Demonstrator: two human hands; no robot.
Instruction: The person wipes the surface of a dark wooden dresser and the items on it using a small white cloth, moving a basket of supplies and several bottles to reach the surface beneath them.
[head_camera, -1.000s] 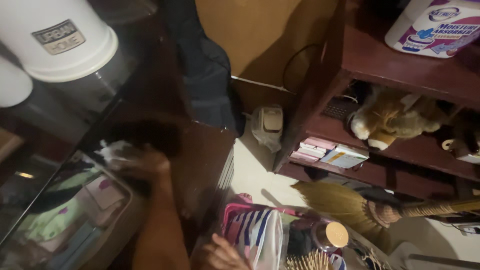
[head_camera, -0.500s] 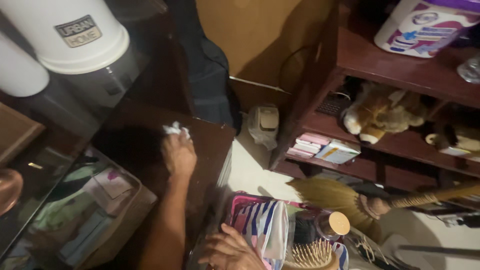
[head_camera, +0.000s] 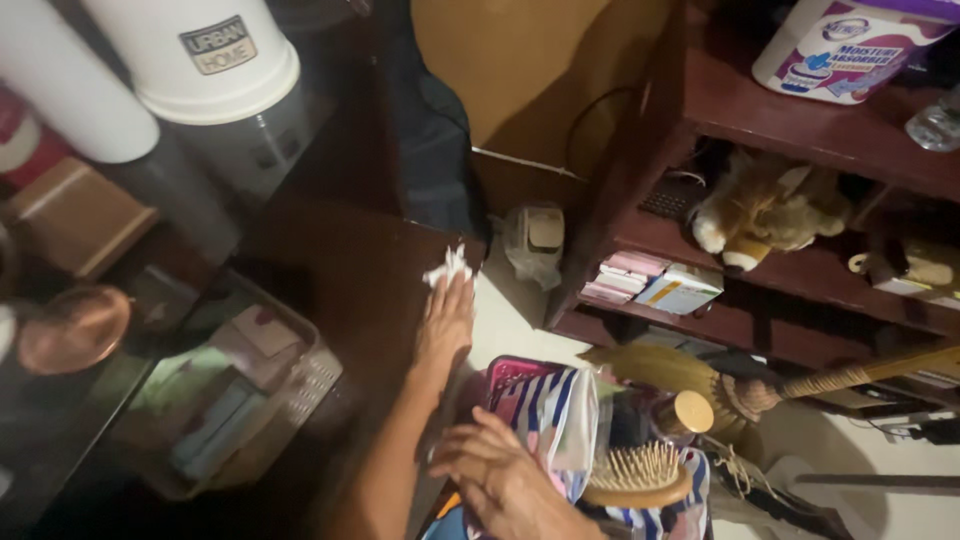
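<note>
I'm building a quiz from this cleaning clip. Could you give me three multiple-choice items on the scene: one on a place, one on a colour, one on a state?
1. Where does the left hand press the tissue?
A. near the far edge of the dark wooden tabletop
B. on the shelf
C. on the floor

2. What colour is the big lidded container at the top left?
A. red
B. white
C. green

3. How is the right hand?
A. raised in the air
B. gripping the broom
C. resting on the striped pouch

Answers: 1 A, the flat palm pins the tissue by the tabletop's edge; 2 B, its body is plain white; 3 C, its fingers lie on the pouch beside the wooden hairbrush.
</note>
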